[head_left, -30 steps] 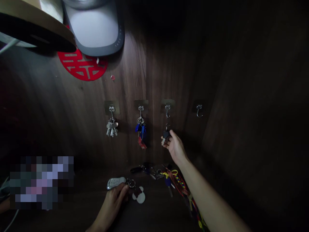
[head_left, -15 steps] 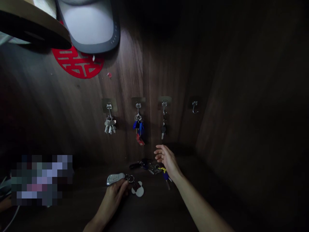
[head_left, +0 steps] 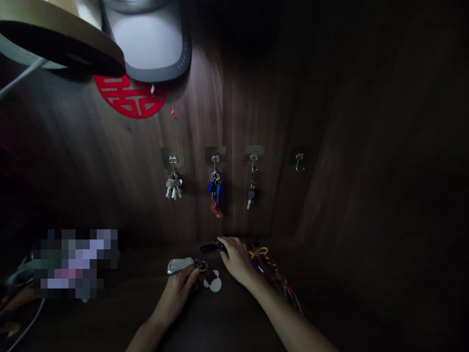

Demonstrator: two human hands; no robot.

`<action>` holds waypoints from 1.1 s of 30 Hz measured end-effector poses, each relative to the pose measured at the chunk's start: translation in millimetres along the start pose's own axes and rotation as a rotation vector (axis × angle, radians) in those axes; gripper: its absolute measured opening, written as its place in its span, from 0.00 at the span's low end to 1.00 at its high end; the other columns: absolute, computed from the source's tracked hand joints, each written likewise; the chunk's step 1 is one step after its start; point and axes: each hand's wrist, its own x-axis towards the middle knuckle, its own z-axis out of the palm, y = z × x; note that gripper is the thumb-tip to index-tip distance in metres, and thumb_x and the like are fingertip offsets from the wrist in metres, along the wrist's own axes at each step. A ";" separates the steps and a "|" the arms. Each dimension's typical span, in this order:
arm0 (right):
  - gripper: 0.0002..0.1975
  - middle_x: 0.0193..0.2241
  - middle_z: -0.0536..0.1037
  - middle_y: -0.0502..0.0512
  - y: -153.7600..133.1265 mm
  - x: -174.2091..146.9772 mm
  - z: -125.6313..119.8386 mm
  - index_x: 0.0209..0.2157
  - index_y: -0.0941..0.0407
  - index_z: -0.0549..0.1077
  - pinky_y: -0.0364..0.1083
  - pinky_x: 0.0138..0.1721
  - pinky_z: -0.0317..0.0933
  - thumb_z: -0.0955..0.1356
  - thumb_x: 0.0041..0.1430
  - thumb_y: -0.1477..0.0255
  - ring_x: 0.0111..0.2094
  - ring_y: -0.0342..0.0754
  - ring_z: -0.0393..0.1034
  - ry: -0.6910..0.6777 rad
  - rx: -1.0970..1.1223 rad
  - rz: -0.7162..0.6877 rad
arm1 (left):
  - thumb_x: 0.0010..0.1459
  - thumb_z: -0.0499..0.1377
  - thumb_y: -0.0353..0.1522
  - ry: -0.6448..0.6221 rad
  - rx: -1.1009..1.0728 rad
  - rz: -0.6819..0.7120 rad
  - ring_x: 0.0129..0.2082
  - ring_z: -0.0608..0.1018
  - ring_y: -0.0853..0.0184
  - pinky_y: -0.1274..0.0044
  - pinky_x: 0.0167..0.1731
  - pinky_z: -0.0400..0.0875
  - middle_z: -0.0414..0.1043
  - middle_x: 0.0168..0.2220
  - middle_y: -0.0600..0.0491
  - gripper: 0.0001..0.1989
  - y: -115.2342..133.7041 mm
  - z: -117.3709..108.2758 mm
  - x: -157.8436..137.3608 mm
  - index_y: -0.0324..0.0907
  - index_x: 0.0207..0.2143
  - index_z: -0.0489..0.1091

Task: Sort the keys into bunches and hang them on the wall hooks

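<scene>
My left hand [head_left: 180,283] is closed at the ring end of a silver-grey key fob [head_left: 179,264] low over the dark surface. From its rings hangs a white mouse-head charm [head_left: 213,281] with a dark red bow. My right hand [head_left: 236,256] reaches down over other keys, its thumb and index finger apart around a dark key bunch [head_left: 221,246]. A black fob [head_left: 208,247] sticks out to the left of those fingers. Right of that wrist lie colourful cords [head_left: 274,271] in yellow and red; the hand hides part of the pile.
On the wood wall, silver keys [head_left: 173,187], a blue-tagged bunch [head_left: 215,188] and a single dark-headed key [head_left: 251,195] hang from hooks. A bare hook [head_left: 299,162] is at right. Above are a grey cap [head_left: 154,44], a red paper cut-out [head_left: 137,101] and a round-edged object [head_left: 66,36].
My right hand has moved down and left, from below the single hanging key onto the keys on the surface. My left hand stays on the fob. The colourful cords now show.
</scene>
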 end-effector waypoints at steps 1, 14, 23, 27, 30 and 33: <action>0.25 0.53 0.70 0.53 -0.4 -0.6 1.7 0.53 0.49 0.65 0.53 0.51 0.52 0.63 0.53 0.78 0.54 0.53 0.59 -0.018 -0.052 -0.002 | 0.60 0.48 0.44 -0.001 0.004 -0.001 0.24 0.69 0.68 0.79 0.26 0.64 0.67 0.21 0.54 0.20 -0.2 -0.2 0.1 0.42 0.23 0.67; 0.17 0.43 0.76 0.54 -7.3 -20.3 -4.1 0.44 0.51 0.71 0.52 0.49 0.52 0.63 0.54 0.79 0.47 0.54 0.65 -0.087 -0.163 -0.065 | 0.61 0.47 0.43 -0.031 -0.011 -0.014 0.22 0.69 0.69 0.80 0.26 0.63 0.67 0.21 0.55 0.20 -1.6 -1.9 -1.7 0.42 0.23 0.66; 0.10 0.36 0.78 0.54 -17.0 -34.8 -4.7 0.38 0.53 0.74 0.48 0.41 0.62 0.63 0.55 0.71 0.40 0.51 0.71 -0.073 0.494 0.091 | 0.61 0.50 0.37 -0.101 0.035 0.081 0.31 0.75 0.67 0.79 0.34 0.67 0.73 0.31 0.54 0.10 1.1 -1.1 -6.1 0.43 0.34 0.69; 0.15 0.31 0.76 0.52 -21.0 -32.8 -3.8 0.38 0.55 0.74 0.44 0.28 0.63 0.65 0.52 0.61 0.28 0.46 0.70 -0.161 0.817 0.214 | 0.59 0.53 0.33 -0.064 0.063 0.161 0.40 0.74 0.65 0.75 0.42 0.68 0.73 0.39 0.52 0.09 1.9 0.2 -8.5 0.45 0.43 0.66; 0.18 0.27 0.75 0.50 -24.7 -32.8 -6.2 0.38 0.56 0.73 0.41 0.24 0.59 0.67 0.50 0.58 0.24 0.43 0.68 -0.225 0.897 0.238 | 0.60 0.53 0.32 -0.017 0.091 0.222 0.42 0.73 0.64 0.73 0.45 0.68 0.71 0.42 0.51 0.12 2.3 0.8 -9.1 0.46 0.46 0.65; 0.19 0.25 0.73 0.48 -28.6 -33.4 -7.6 0.38 0.56 0.72 0.39 0.21 0.56 0.67 0.50 0.57 0.22 0.41 0.66 -0.258 0.932 0.244 | 0.60 0.54 0.32 0.016 0.110 0.285 0.44 0.72 0.64 0.72 0.46 0.67 0.70 0.42 0.50 0.12 3.5 1.3 -8.9 0.47 0.46 0.67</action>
